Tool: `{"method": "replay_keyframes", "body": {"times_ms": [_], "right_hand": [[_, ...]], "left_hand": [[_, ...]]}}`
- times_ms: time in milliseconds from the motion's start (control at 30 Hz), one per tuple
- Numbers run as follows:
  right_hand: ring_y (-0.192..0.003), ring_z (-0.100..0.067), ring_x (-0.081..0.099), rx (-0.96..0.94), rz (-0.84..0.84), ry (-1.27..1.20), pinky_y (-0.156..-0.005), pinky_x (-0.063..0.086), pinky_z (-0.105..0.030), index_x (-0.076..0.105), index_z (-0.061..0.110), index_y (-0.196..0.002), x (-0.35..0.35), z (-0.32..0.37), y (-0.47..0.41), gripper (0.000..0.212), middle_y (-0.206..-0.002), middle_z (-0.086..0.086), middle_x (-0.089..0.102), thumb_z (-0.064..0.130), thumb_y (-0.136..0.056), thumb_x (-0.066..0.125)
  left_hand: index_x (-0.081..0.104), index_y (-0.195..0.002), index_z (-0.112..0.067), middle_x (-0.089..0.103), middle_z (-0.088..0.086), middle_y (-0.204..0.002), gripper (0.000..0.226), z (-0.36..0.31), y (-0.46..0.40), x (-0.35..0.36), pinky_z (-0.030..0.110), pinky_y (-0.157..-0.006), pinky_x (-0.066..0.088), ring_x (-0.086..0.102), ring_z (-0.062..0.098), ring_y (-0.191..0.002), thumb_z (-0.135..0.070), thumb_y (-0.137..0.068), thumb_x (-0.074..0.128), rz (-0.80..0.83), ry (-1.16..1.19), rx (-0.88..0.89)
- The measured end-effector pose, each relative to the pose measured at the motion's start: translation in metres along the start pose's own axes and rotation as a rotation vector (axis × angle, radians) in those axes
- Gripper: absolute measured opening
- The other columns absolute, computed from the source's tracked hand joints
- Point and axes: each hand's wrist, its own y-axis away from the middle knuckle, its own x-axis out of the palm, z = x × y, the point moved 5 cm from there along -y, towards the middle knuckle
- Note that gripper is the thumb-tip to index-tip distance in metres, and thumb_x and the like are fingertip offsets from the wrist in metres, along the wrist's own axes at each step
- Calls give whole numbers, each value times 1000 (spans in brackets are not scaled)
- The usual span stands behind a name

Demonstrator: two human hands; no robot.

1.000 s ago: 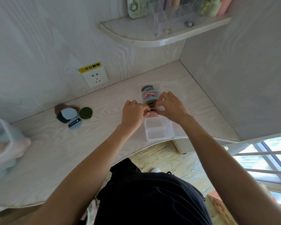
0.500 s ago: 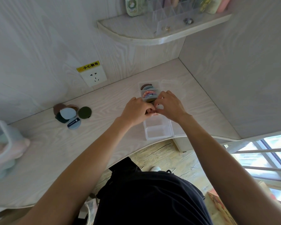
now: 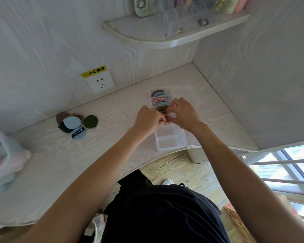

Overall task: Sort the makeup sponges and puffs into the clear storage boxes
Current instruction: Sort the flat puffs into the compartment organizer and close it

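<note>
Both hands (image 3: 167, 116) still meet over the clear box (image 3: 170, 139) — barely shifted.

1. The box (image 3: 170, 142) under my hands is clear, glossy plastic.
2. Desk (image 3: 112, 109): pale woodgrain, smooth and matt.
3. Loose puffs (image 3: 72, 122) look soft and matt, like cloth.
4. Socket (image 3: 99, 83): white glossy plastic.

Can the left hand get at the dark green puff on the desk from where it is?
Probably yes. The dark green puff lies apart from the pile, on open desk to the left of the left hand, nothing between them. That hand is busy over the clear box.
</note>
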Motion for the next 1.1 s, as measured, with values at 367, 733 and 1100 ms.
{"method": "replay_keyframes", "body": {"times_ms": [367, 733, 1100], "right_hand": [[-93, -23, 49, 68, -76, -126, -81, 38, -31, 72, 21, -88, 0, -7, 10, 17, -100, -5, 61, 35, -79, 70], [-84, -30, 59, 106, -244, -152, -93, 44, -49, 72, 16, -80, -5, 4, 34, 12, -91, -10, 65, 27, -79, 69], [-120, -21, 45, -165, 125, -361, -97, 37, -31, 55, 17, -123, 47, 177, -30, 29, -131, -4, 50, 20, -94, 50]], "left_hand": [[74, -89, -18, 70, 0, -93, 23, 1, 14, 3, 34, -79, 32, 52, 23, -92, -33, -89, 55, -129, -70, 72], [73, -93, -23, 61, -2, -103, 16, 9, 25, 2, 32, -85, 36, 47, 19, -102, -33, -84, 64, -184, 122, -208], [59, -117, -13, 60, 11, -116, 27, 202, 173, -19, 32, -88, 41, 55, 27, -105, -20, -91, 54, -376, 267, -781]]}}
